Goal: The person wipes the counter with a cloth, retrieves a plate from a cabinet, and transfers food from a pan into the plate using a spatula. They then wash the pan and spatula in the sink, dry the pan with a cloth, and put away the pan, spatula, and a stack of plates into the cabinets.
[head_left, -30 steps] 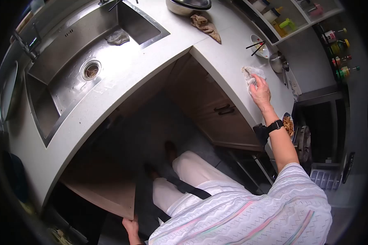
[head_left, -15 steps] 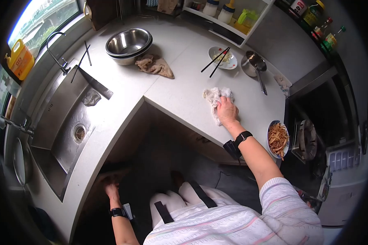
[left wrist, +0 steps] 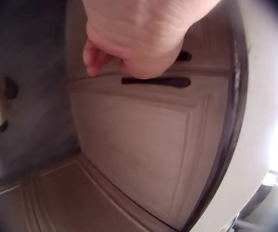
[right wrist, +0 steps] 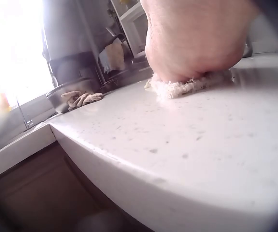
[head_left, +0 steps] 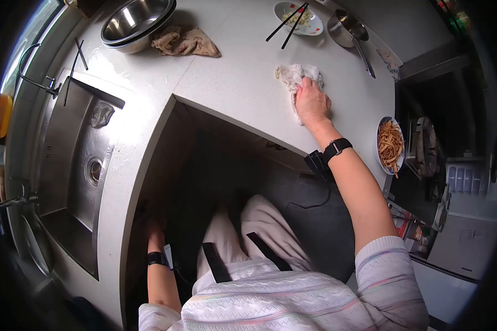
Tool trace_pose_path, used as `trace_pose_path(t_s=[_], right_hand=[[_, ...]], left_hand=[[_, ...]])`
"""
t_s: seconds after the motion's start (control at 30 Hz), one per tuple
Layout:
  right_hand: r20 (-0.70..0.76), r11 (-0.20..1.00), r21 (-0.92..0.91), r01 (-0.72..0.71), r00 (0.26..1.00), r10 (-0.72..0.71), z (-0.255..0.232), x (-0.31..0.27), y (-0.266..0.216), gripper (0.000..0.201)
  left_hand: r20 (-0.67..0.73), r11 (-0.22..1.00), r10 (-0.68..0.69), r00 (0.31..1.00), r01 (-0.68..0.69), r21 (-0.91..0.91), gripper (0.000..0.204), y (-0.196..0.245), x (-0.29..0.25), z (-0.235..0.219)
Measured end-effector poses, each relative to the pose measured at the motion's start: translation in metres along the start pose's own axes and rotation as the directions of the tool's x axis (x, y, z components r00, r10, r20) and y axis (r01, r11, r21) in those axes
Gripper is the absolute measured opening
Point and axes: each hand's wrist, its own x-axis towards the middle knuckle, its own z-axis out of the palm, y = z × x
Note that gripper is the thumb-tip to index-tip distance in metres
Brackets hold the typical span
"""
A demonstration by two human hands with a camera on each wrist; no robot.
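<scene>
On the white counter [head_left: 243, 83], my right hand [head_left: 313, 103] grips a crumpled white cloth [head_left: 289, 76], pressed down on the surface. The right wrist view has the fuzzy edge of the cloth [right wrist: 175, 88] showing below the hand, which hides the fingers. My left hand [left wrist: 134, 38] is low under the counter, in front of the shut cabinet doors [left wrist: 134, 130]. Its fingers bend loosely beside a dark door handle [left wrist: 156, 81], and nothing shows in them. In the head view this hand lies in shadow.
A bowl of brown strips [head_left: 391, 146] stands right of my forearm. Beyond the cloth are a bowl with black chopsticks [head_left: 299, 22] and a metal ladle-like pan [head_left: 345, 28]. Steel bowls [head_left: 135, 22], a brown rag [head_left: 188, 42] and the sink [head_left: 66, 182] are leftward.
My left hand has let go of the cabinet door's edge, and the door has swung shut. My right hand with the cloth has shifted over the counter; the head view has turned.
</scene>
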Motion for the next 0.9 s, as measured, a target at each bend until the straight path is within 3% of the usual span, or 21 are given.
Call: trace_pose_path(t_s=[0.03,0.07,0.1,0.13,0.17,0.2,0.23,0.3,0.33,0.37,0.43,0.47,0.5,0.57,0.63,0.67,0.8,0.9], right_hand=[[0.005,1.0,-0.013,-0.023,1.0,0.023,-0.001,-0.001,-0.004,0.022],[0.007,0.998,-0.035,-0.046,0.999,0.046,-0.003,0.0,-0.004,0.023],[0.004,0.997,-0.05,-0.053,0.999,0.053,-0.005,0.002,-0.003,0.023],[0.016,0.997,-0.051,-0.058,0.998,0.059,-0.001,0.001,-0.004,0.024],[-0.002,0.999,-0.007,-0.041,0.999,0.041,0.007,0.009,-0.001,0.024],[-0.01,0.999,0.036,-0.034,0.999,0.034,0.016,0.008,0.003,0.024],[0.038,0.998,0.029,-0.048,0.998,0.047,0.017,-0.005,0.002,0.024],[-0.061,1.0,0.005,0.01,0.998,-0.009,0.004,0.003,0.001,0.024],[-0.041,1.0,-0.005,0.006,0.999,-0.006,0.003,0.003,0.003,0.024],[-0.027,1.0,0.009,-0.017,0.999,0.017,0.006,0.004,0.002,0.025],[-0.021,0.999,0.024,-0.047,0.999,0.047,0.01,0.004,0.001,0.027],[-0.031,0.999,0.013,-0.043,0.999,0.043,0.011,0.005,0.001,0.028],[-0.039,0.999,0.002,-0.033,0.999,0.033,0.01,0.006,0.002,0.028],[-0.009,0.999,0.043,-0.021,1.0,0.021,0.002,0.004,-0.001,0.03],[0.031,0.999,0.044,-0.017,0.999,0.016,-0.003,0.002,-0.002,0.033],[0.027,0.999,0.047,-0.01,1.0,0.009,0.0,0.004,-0.001,0.033],[0.021,1.0,-0.017,-0.015,1.0,0.015,0.004,0.007,-0.001,0.034],[0.008,1.0,0.019,0.005,1.0,-0.005,0.001,0.005,-0.001,0.034]], left_hand=[[0.006,1.0,-0.019,1.0,0.019,0.024,0.03,0.036,-0.014,0.035],[0.232,0.981,-0.184,0.955,0.161,0.112,0.033,0.088,-0.03,0.094],[0.267,0.964,-0.262,0.928,0.235,0.126,0.033,0.109,-0.031,0.149],[0.354,0.878,-0.299,0.886,0.111,0.465,0.033,0.154,-0.047,0.212],[0.438,0.918,-0.153,0.886,-0.037,0.395,0.034,0.162,-0.06,0.263],[0.572,0.88,-0.152,0.806,-0.152,0.449,0.037,0.163,-0.063,0.303],[0.694,0.815,-0.034,0.719,-0.383,0.436,0.04,0.167,-0.076,0.341],[0.796,0.735,0.13,0.591,-0.596,0.324,0.043,0.164,-0.093,0.395],[0.839,0.618,0.101,0.535,-0.695,0.369,0.046,0.177,-0.106,0.407],[0.836,0.623,0.085,0.543,-0.684,0.381,0.046,0.173,-0.111,0.413],[0.856,0.502,0.134,0.499,-0.779,0.376,0.047,0.17,-0.117,0.426],[0.853,0.473,0.222,0.471,-0.818,0.328,0.045,0.166,-0.119,0.431],[0.853,0.475,0.226,0.47,-0.818,0.325,0.045,0.164,-0.118,0.438],[0.805,0.528,0.103,0.585,-0.718,0.454,0.04,0.173,-0.121,0.441],[0.677,0.609,0.123,0.725,-0.595,0.526,0.036,0.178,-0.12,0.436],[0.598,0.666,0.269,0.755,-0.594,0.451,0.035,0.175,-0.119,0.435],[0.623,0.617,0.275,0.732,-0.632,0.47,0.036,0.175,-0.117,0.436],[0.721,0.488,0.194,0.666,-0.703,0.518,0.04,0.176,-0.117,0.418]])
